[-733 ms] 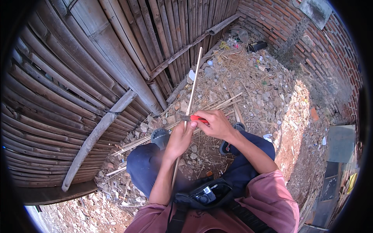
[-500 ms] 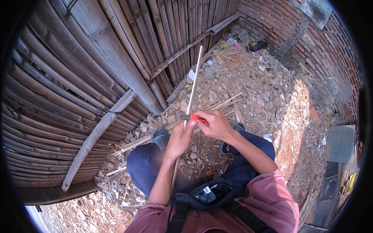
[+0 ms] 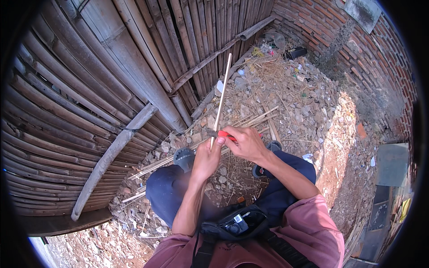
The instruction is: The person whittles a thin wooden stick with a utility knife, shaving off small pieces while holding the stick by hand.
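A long, pale bamboo strip (image 3: 223, 94) runs up and away from me, leaning slightly to the right. My left hand (image 3: 206, 160) is closed round its lower part, and the near end passes down along my left forearm. In my right hand (image 3: 248, 144) is a red-handled tool (image 3: 226, 135), held closed in the fingers. Its short grey metal end lies against the strip, just above my left thumb. Most of the handle is hidden by my fingers, so its exact kind is unclear. Both hands meet in front of my bent knees.
Several cut bamboo strips (image 3: 152, 168) lie on the rubble ground (image 3: 308, 111) beyond my feet. A bamboo slat wall (image 3: 103, 58) rises at the left, and a brick wall (image 3: 357, 49) stands at the far right. An open black waist bag (image 3: 234, 222) rests on my lap.
The strip's far end has shifted slightly to the left and down. The tool's metal end stays at the strip, and both hands keep nearly the same place.
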The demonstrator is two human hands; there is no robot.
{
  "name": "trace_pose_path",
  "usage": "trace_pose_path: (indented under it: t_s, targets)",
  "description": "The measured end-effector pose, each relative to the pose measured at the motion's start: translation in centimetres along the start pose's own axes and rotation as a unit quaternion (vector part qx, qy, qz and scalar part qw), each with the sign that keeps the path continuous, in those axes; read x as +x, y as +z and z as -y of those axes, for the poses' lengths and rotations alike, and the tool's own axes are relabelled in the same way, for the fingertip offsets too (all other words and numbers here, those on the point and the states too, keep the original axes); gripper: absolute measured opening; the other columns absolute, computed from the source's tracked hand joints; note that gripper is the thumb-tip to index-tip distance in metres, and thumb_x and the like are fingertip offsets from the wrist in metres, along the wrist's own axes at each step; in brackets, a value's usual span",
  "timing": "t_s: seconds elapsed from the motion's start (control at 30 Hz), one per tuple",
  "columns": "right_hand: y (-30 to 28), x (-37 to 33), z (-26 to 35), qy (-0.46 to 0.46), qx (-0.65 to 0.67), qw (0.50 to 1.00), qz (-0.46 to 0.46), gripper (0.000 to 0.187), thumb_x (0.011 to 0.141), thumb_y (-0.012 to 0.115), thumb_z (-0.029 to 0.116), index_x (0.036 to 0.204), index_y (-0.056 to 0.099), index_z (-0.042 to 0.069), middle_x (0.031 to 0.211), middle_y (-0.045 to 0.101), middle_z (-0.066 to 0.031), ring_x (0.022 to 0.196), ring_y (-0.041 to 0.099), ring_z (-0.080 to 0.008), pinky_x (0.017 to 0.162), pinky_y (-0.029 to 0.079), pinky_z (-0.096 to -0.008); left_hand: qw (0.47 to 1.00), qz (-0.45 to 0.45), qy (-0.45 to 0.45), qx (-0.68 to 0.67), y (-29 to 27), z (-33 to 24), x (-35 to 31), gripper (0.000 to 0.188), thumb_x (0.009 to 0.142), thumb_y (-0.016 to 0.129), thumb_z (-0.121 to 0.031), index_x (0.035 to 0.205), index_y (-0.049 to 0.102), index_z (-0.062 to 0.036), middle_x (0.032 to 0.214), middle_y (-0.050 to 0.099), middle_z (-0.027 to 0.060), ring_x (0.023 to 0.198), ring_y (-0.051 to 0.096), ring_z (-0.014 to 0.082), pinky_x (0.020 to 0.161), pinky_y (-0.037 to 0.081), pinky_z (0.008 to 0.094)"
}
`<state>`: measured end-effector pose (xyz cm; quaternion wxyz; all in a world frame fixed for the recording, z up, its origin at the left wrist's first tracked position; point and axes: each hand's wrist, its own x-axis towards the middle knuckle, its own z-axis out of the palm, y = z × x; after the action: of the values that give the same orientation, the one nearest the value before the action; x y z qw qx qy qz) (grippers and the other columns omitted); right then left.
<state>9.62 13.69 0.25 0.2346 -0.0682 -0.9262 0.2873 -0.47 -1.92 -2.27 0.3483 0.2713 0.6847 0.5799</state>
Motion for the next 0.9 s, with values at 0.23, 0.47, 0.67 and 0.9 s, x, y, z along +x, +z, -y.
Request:
trace_pose_path:
  t_s: [0.23, 0.47, 0.67, 0.9]
  targets:
    - [0.3, -0.1, 0.2, 0.061, 0.017, 0.998, 0.003, 0.022, 0.097, 0.073, 0.02, 0.11, 0.071, 0.003, 0.082, 0.074, -0.0172, 0.071, 0.073, -0.0376, 0.064, 0.056, -0.0432, 1.0, -0.016, -0.005, 0.015, 0.1, 0.5, 0.5, 0.05, 0.113, 0.056, -0.045, 0.093, 0.064, 0.0006, 0.062, 0.047, -0.0017, 0.064, 0.042, 0.0079, 0.057, 0.039, 0.0349]
    - [-0.7, 0.8, -0.7, 0.049, 0.03, 0.998, 0.019, 0.026, 0.1, 0.072, 0.024, 0.116, 0.073, 0.004, 0.094, 0.076, -0.0186, 0.082, 0.075, -0.0386, 0.072, 0.058, -0.0435, 0.999, -0.023, 0.027, 0.013, 0.0, 1.2, 1.0, 0.048, 0.113, 0.057, -0.044, 0.1, 0.066, 0.0015, 0.068, 0.048, -0.0009, 0.068, 0.042, 0.0091, 0.059, 0.039, 0.0347]
    - [-1.8, 0.8, -1.0, 0.011, 0.019, 0.998, 0.056, 0.025, 0.098, 0.073, 0.026, 0.113, 0.073, 0.006, 0.092, 0.077, -0.0164, 0.08, 0.075, -0.0357, 0.069, 0.057, -0.0429, 0.997, -0.009, 0.067, 0.031, 0.1, 0.1, 0.5, 0.045, 0.112, 0.059, -0.042, 0.119, 0.065, 0.0019, 0.081, 0.064, 0.0093, 0.077, 0.057, 0.0158, 0.074, 0.049, 0.0388]
    - [-2.1, 0.8, -0.9, 0.003, 0.015, 0.998, 0.065, 0.023, 0.098, 0.072, 0.03, 0.108, 0.074, 0.009, 0.089, 0.077, -0.0151, 0.077, 0.074, -0.0365, 0.066, 0.056, -0.045, 0.995, -0.008, 0.059, 0.085, 0.0, -0.5, 0.2, 0.045, 0.112, 0.058, -0.04, 0.122, 0.062, 0.0039, 0.092, 0.071, 0.0236, 0.087, 0.07, 0.0363, 0.081, 0.052, 0.0467]
